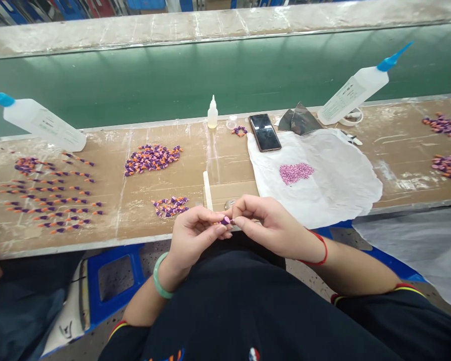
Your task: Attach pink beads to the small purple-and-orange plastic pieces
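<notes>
My left hand [195,235] and my right hand [265,223] meet just below the table's near edge, fingers pinched together on one small purple piece [225,220]. A green bangle is on my left wrist, a red cord on my right. Just beyond the hands lie a small heap of purple and orange pieces [171,206] and a white stick [208,190]. A larger heap of the same pieces [152,158] lies farther back. A patch of tiny pink beads [295,172] rests on a white sheet [334,190] at the right.
Rows of purple and orange pieces [52,200] cover the left. A small glue bottle [212,113], a phone [264,132] and two big squeeze bottles [41,123] [355,93] stand at the back by a green belt [225,75]. More pieces [449,165] lie far right.
</notes>
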A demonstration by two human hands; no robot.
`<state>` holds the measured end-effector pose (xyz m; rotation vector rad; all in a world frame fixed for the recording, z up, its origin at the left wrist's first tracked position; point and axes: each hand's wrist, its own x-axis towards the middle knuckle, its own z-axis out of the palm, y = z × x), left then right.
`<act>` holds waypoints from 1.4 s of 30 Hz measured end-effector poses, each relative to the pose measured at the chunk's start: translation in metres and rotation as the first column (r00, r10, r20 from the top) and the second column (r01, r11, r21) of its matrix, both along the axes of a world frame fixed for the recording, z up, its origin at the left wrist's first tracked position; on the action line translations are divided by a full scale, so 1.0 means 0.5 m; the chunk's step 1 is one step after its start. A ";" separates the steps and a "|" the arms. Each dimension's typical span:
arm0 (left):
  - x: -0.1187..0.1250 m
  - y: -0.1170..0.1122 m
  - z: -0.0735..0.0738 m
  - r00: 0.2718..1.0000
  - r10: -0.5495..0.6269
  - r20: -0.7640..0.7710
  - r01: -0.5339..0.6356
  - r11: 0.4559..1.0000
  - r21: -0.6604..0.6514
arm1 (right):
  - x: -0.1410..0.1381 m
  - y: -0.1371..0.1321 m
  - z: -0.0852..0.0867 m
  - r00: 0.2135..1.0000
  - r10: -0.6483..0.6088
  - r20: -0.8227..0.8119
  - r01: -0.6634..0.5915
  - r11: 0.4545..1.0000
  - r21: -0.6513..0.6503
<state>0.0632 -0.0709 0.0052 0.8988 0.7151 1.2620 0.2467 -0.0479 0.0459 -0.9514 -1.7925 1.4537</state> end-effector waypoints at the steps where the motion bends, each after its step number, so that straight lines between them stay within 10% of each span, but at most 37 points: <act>1: 0.001 0.000 0.000 1.000 0.001 -0.004 -0.001 1.000 0.001 | 0.000 0.000 0.001 1.000 -0.001 0.010 0.001 1.000 0.013; 42: 0.001 -0.002 0.009 0.973 0.017 -0.231 -0.038 0.995 -0.087 | 0.003 -0.006 -0.020 0.977 -0.061 0.207 -0.008 0.947 0.320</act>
